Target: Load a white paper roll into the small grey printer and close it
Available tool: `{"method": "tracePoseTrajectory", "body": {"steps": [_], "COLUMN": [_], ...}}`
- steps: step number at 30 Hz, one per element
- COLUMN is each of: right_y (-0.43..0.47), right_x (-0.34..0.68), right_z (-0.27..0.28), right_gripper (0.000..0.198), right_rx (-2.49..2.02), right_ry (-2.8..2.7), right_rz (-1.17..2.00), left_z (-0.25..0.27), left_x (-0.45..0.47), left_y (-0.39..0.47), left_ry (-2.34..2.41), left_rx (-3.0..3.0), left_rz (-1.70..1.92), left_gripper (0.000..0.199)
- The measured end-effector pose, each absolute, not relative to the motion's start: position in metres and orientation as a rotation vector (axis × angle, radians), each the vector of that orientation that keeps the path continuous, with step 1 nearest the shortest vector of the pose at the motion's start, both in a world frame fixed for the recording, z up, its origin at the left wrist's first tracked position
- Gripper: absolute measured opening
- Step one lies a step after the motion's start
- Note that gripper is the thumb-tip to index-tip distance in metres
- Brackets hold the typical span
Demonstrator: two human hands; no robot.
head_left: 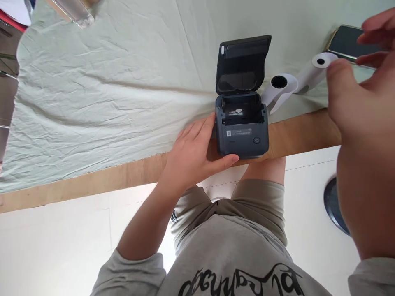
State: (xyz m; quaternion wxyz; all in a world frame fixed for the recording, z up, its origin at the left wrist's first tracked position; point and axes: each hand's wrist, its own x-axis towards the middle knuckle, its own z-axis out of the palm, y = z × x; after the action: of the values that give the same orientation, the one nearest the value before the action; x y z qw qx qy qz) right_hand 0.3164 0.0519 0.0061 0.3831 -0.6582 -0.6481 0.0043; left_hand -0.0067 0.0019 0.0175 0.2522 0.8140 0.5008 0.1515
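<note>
A small dark grey label printer (242,144) stands at the table's front edge with its lid (240,68) raised and its paper bay (242,111) exposed; no roll shows in the bay. My left hand (194,150) grips the printer's near left corner, fingers along its left side and thumb against its front. To the printer's right lie two white paper rolls, one (268,93) with a loose end curling off and another (310,78) farther right. Raised at the right edge of view, my right hand (365,88) has its fingers apart and nothing visible in it; part of it is cut off.
A pale green cloth (123,90) with wrinkles covers the table, whose bare wooden edge (132,170) runs along the front. Behind the right hand lies a phone (345,39). A clear box (75,12) sits at the far left. Below right is a dark round object (335,205) on the floor.
</note>
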Motion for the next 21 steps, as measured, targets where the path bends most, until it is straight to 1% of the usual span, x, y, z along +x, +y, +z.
{"method": "tracePoseTrajectory", "body": {"steps": [2, 3, 5, 7, 11, 13, 17, 19, 21], "right_y": [0.065, 0.071, 0.078, 0.081, 0.077, 0.075, 0.078, 0.082, 0.085], "right_x": [0.325, 0.327, 0.327, 0.326, 0.325, 0.324, 0.325, 0.328, 0.332], "right_z": [0.002, -0.002, -0.009, -0.014, -0.012, -0.01, -0.012, -0.017, -0.021], "right_gripper": [0.073, 0.08, 0.084, 0.078, 0.059, 0.06, 0.076, 0.072, 0.062], "right_rx": [-1.837, -1.888, -1.926, -1.938, -1.959, -1.945, -1.79, -1.693, -1.622], "right_ry": [-1.675, -1.688, -1.705, -1.702, -1.669, -1.651, -1.605, -1.582, -1.585], "right_rz": [0.098, 0.134, 0.158, 0.141, 0.159, 0.161, 0.103, 0.077, 0.067], "left_z": [0.017, 0.017, 0.016, 0.017, 0.019, 0.02, 0.019, 0.018, 0.018], "left_x": [-0.007, -0.007, -0.007, -0.006, -0.006, -0.006, -0.006, -0.006, -0.006], "left_y": [0.002, 0.002, 0.002, 0.003, 0.003, 0.003, 0.003, 0.003, 0.003], "left_ry": [1.366, 1.37, 1.374, 1.374, 1.388, 1.386, 1.383, 1.384, 1.382], "left_rx": [2.21, 2.208, 2.208, 2.21, 2.208, 2.209, 2.208, 2.204, 2.2], "left_rz": [0.413, 0.414, 0.409, 0.398, 0.388, 0.392, 0.396, 0.397, 0.399], "left_gripper": [0.095, 0.096, 0.097, 0.099, 0.099, 0.1, 0.1, 0.098, 0.096]}}
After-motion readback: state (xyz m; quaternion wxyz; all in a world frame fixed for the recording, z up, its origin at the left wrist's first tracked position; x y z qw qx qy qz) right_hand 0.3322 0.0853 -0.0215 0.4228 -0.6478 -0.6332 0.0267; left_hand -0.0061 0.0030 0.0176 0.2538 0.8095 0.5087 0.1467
